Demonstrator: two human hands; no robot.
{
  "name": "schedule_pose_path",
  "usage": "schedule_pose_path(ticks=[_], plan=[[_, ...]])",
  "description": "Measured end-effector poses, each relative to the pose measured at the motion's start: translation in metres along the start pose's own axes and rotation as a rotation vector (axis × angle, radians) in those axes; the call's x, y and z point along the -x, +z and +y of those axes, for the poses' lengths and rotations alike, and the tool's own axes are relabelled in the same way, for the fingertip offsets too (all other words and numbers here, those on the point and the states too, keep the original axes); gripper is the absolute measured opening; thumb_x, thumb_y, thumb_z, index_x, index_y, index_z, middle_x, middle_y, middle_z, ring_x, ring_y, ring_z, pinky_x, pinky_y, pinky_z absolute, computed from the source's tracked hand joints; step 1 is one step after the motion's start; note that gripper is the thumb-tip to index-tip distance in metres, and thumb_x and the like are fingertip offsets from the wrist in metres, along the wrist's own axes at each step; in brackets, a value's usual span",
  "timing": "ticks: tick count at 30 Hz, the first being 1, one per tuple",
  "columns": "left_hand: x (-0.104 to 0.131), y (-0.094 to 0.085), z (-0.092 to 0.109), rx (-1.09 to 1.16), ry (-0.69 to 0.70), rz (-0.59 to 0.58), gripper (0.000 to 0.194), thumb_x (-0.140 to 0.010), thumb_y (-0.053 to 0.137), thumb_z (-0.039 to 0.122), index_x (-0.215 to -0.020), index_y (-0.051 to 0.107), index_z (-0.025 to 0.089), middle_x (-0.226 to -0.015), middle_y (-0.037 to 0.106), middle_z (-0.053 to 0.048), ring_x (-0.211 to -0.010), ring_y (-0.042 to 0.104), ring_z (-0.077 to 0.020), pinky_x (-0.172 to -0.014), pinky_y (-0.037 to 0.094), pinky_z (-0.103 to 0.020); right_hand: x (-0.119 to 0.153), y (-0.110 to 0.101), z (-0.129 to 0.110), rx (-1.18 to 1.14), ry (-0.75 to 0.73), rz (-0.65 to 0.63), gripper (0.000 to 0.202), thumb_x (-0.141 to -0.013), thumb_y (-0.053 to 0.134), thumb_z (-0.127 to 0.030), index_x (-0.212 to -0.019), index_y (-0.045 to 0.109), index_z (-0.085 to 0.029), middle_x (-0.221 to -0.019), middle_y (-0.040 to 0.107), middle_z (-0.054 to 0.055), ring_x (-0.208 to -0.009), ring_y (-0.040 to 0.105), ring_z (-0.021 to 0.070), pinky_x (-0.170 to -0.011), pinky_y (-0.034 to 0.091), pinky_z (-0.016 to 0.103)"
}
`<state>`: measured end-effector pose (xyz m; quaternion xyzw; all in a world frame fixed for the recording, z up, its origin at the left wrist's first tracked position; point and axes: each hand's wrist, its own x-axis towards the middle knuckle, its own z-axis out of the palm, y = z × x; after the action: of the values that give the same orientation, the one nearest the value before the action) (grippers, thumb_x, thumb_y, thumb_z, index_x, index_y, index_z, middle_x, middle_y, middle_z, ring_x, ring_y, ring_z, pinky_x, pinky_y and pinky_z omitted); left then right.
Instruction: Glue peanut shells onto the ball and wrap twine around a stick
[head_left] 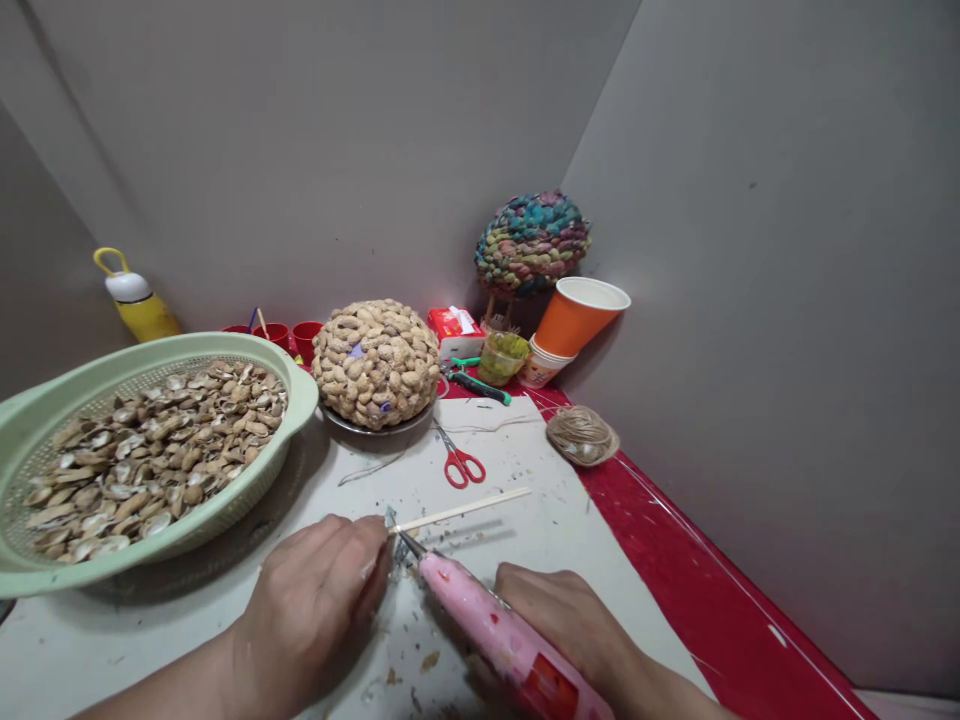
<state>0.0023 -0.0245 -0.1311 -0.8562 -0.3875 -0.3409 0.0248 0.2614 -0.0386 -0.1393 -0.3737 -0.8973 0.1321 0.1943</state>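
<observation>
My left hand is closed, fingertips pinching one end of a thin pale wooden stick, whose other end points right above the white board. In my right hand is a pink hot glue gun, its metal nozzle touching or nearly touching the stick close to my left fingertips. A small whitish-blue bit shows at that end; I cannot tell what it is. Beyond the stick lie red-handled scissors. Behind them a ball covered in peanut shells rests on a metal dish.
A green basket of peanut shells stands left, with a yellow bottle behind. Twine lies right, near paper cups. At the back are a coloured shell ball, a tissue pack, a small tub and pliers.
</observation>
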Motion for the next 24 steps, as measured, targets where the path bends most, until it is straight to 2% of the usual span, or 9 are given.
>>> schedule_pose_path(ticks=[7, 12, 16, 18, 20, 22, 24], plan=[[-0.008, -0.006, 0.005, 0.102, -0.041, 0.021, 0.019, -0.088, 0.057, 0.009, -0.105, 0.055, 0.016, -0.082, 0.069, -0.006, -0.071, 0.064, -0.0169, -0.066, 0.047, -0.026, -0.003, -0.006, -0.003, 0.036, -0.013, -0.071, 0.025, -0.081, 0.06, -0.028, -0.067, 0.04, -0.021, -0.059, 0.047, -0.004, -0.049, 0.039, 0.0091, -0.049, 0.025, 0.026], [-0.011, -0.007, 0.009, 0.186, -0.13, 0.073, 0.019, -0.086, 0.059, 0.01, -0.102, 0.055, 0.018, -0.083, 0.069, -0.004, -0.072, 0.066, -0.0137, -0.069, 0.049, -0.022, -0.005, -0.007, -0.005, -0.024, -0.021, -0.007, 0.027, -0.077, 0.06, -0.028, -0.066, 0.036, -0.021, -0.058, 0.044, -0.005, -0.047, 0.037, 0.0088, -0.046, 0.023, 0.026], [-0.016, -0.012, 0.015, 0.357, -0.357, 0.062, 0.009, -0.085, 0.061, 0.014, -0.091, 0.058, 0.021, -0.075, 0.066, 0.001, -0.066, 0.064, -0.0109, -0.063, 0.049, -0.019, -0.003, -0.012, -0.005, -0.075, -0.049, 0.106, 0.024, -0.084, 0.055, -0.026, -0.067, 0.038, -0.022, -0.058, 0.045, -0.004, -0.05, 0.04, 0.0104, -0.049, 0.027, 0.026], [-0.021, -0.016, 0.017, 0.499, -0.525, 0.059, 0.004, -0.084, 0.063, 0.02, -0.083, 0.058, 0.022, -0.072, 0.064, 0.002, -0.065, 0.063, -0.0116, -0.06, 0.049, -0.019, 0.0, -0.018, -0.002, -0.066, -0.052, 0.177, 0.022, -0.086, 0.053, -0.025, -0.069, 0.039, -0.022, -0.06, 0.045, -0.003, -0.051, 0.041, 0.0113, -0.05, 0.029, 0.026], [-0.027, -0.019, 0.018, 0.692, -0.719, 0.059, 0.009, -0.083, 0.065, 0.026, -0.08, 0.058, 0.021, -0.068, 0.062, 0.003, -0.062, 0.06, -0.0114, -0.056, 0.047, -0.019, 0.003, -0.026, 0.002, -0.026, -0.047, 0.226, 0.019, -0.087, 0.051, -0.023, -0.072, 0.04, -0.022, -0.061, 0.045, -0.003, -0.051, 0.041, 0.0116, -0.05, 0.028, 0.026], [-0.031, -0.021, 0.017, 0.905, -0.876, 0.047, 0.015, -0.081, 0.067, 0.03, -0.079, 0.056, 0.02, -0.063, 0.061, 0.004, -0.054, 0.055, -0.0098, -0.05, 0.043, -0.018, 0.005, -0.036, 0.008, 0.011, -0.01, 0.231, 0.018, -0.088, 0.048, -0.022, -0.073, 0.039, -0.022, -0.062, 0.046, -0.002, -0.05, 0.041, 0.0119, -0.049, 0.027, 0.025], [-0.034, -0.021, 0.015, 1.065, -0.96, 0.024, 0.02, -0.078, 0.069, 0.033, -0.08, 0.053, 0.02, -0.059, 0.059, 0.005, -0.049, 0.051, -0.0085, -0.047, 0.042, -0.018, 0.007, -0.043, 0.018, 0.06, 0.114, 0.177, 0.018, -0.089, 0.044, -0.021, -0.072, 0.04, -0.022, -0.062, 0.05, -0.001, -0.05, 0.044, 0.0129, -0.049, 0.028, 0.025]])
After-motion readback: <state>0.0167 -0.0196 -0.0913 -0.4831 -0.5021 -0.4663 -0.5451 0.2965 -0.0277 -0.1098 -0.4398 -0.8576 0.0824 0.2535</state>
